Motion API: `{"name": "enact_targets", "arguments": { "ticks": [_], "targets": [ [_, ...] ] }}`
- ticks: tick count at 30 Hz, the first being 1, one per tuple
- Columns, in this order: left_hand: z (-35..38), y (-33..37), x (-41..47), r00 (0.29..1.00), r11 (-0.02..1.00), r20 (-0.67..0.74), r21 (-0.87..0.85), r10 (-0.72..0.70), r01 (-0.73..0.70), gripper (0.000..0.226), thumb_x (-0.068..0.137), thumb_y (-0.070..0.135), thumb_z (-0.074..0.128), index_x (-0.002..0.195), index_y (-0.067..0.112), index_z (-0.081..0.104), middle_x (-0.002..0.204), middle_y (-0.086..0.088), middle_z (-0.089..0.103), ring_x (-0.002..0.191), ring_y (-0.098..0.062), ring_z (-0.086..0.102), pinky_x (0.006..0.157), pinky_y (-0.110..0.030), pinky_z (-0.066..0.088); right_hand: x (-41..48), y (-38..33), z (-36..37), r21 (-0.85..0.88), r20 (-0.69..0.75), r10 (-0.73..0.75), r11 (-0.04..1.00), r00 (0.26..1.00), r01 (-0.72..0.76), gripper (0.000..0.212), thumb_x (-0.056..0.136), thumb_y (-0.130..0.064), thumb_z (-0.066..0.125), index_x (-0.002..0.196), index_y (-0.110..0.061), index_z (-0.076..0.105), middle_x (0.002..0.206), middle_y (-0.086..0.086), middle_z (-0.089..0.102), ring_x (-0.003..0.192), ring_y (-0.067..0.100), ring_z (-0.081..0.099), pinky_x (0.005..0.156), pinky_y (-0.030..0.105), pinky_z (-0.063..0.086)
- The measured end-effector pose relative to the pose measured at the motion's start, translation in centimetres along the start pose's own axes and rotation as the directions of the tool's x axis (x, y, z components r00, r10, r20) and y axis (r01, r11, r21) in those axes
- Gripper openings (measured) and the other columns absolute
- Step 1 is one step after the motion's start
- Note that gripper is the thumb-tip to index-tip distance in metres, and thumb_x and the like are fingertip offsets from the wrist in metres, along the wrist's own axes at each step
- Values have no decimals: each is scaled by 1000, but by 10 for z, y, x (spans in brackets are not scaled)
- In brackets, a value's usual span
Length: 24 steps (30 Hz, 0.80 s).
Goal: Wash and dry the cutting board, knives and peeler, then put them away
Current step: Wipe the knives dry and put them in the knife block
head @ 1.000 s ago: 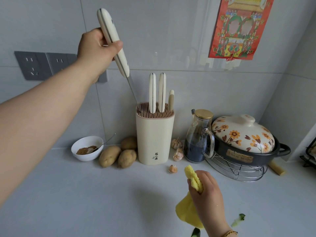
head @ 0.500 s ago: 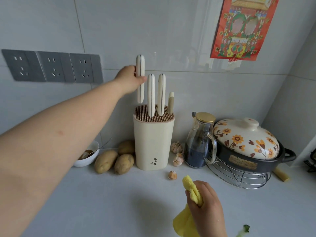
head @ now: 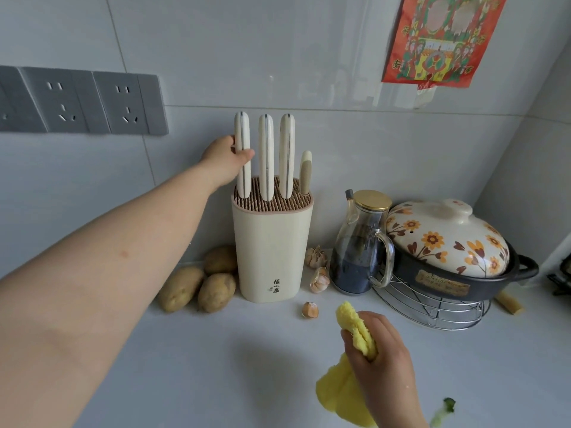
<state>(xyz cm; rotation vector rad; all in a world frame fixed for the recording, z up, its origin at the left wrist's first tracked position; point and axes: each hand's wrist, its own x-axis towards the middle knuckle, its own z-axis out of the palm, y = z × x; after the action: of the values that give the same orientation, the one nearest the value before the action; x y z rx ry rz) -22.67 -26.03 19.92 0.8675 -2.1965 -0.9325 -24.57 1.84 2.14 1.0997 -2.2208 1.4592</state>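
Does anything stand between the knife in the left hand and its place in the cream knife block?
Nothing visible: the cream-handled knife already stands in the cream knife block, with the left hand gripping its handle.

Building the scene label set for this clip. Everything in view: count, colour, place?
knife block: 1, cream, on counter by back wall
knives: 3, cream handles, upright in knife block
small handle: 1, cream and beige, right end of knife block; tool type unclear
potatoes: 3, brown, left of knife block
garlic: 3 pieces, pale, right of knife block
cruet: 1, glass, gold lid, dark liquid, beside garlic
pot: 1, dark, floral lid, on wire rack, far right
sockets: row, grey, wall left
poster: 1, red, wall upper right
cloth: 1, yellow, held, front right
left hand: grips leftmost knife
right hand: grips cloth
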Motion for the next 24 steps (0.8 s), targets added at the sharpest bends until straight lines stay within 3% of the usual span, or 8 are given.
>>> {"name": "enact_targets", "arguments": {
  "ticks": [2, 7, 10, 12, 14, 16, 20, 24],
  "targets": [
    [3, 3, -3, 999, 997, -37, 76, -1, 4, 34, 95, 22, 46, 124, 4, 49, 118, -14, 55, 114, -30, 50, 84, -27, 37, -1, -5, -6, 30, 36, 70, 997, 997, -71, 8, 71, -32, 54, 74, -39, 53, 86, -29, 57, 74, 7, 49, 68, 4, 37],
    [-3, 5, -40, 970, 996, -244, 88, 16, 6, 49, 93, 25, 49, 139, 13, 36, 142, -13, 33, 126, -30, 41, 103, -34, 33, -7, -24, -38, 58, 22, 195, 979, 980, -196, 34, 82, -14, 62, 73, -42, 46, 75, -18, 55, 74, -1, 51, 62, 4, 35],
    [-5, 10, -78, 945, 987, -287, 31, 158, -156, 38, 93, 19, 49, 130, 12, 48, 133, -12, 43, 119, -24, 47, 95, -28, 36, -17, -37, -59, 71, -23, 282, 957, 959, -280, 40, 83, -2, 62, 73, -39, 49, 63, -17, 58, 65, 1, 54, 60, 3, 38],
    [2, 20, -102, 938, 959, -229, -47, 261, -279, 28, 91, 13, 51, 119, 9, 58, 115, -9, 55, 101, -12, 56, 81, -17, 36, -27, -49, -75, 95, -74, 319, 945, 945, -312, 36, 84, -2, 61, 72, -36, 51, 64, -25, 60, 66, -4, 56, 59, 5, 40],
    [14, 31, -127, 948, 924, -105, -215, 299, -315, 21, 90, 9, 52, 109, 11, 61, 94, -5, 60, 69, 11, 56, 67, -7, 39, -43, -58, -93, 125, -136, 354, 932, 925, -339, 33, 84, -2, 59, 72, -32, 53, 63, -28, 59, 63, -6, 54, 57, 7, 41],
    [32, 45, -153, 927, 881, 71, -346, 367, -322, 17, 90, 5, 52, 102, 12, 62, 79, 0, 63, 58, 17, 55, 66, -1, 41, -62, -68, -114, 150, -218, 394, 918, 893, -368, 31, 85, -2, 58, 72, -30, 54, 61, -26, 58, 60, -5, 52, 56, 7, 40],
    [75, 77, -226, 751, 829, 411, -457, 517, -321, 22, 89, 5, 53, 78, 22, 61, 62, 11, 64, 52, 13, 56, 53, 2, 40, -110, -75, -164, 150, -380, 453, 890, 806, -430, 30, 84, 0, 59, 71, -26, 54, 58, -23, 59, 55, -5, 53, 52, 6, 39],
    [119, 113, -295, 575, 800, 567, -508, 589, -319, 29, 89, 5, 54, 72, 29, 58, 62, 10, 64, 60, 11, 58, 59, 2, 41, -166, -75, -220, 82, -527, 470, 857, 708, -508, 30, 83, 0, 61, 69, -25, 54, 57, -14, 58, 57, -1, 51, 52, 9, 38]
  ]
}}
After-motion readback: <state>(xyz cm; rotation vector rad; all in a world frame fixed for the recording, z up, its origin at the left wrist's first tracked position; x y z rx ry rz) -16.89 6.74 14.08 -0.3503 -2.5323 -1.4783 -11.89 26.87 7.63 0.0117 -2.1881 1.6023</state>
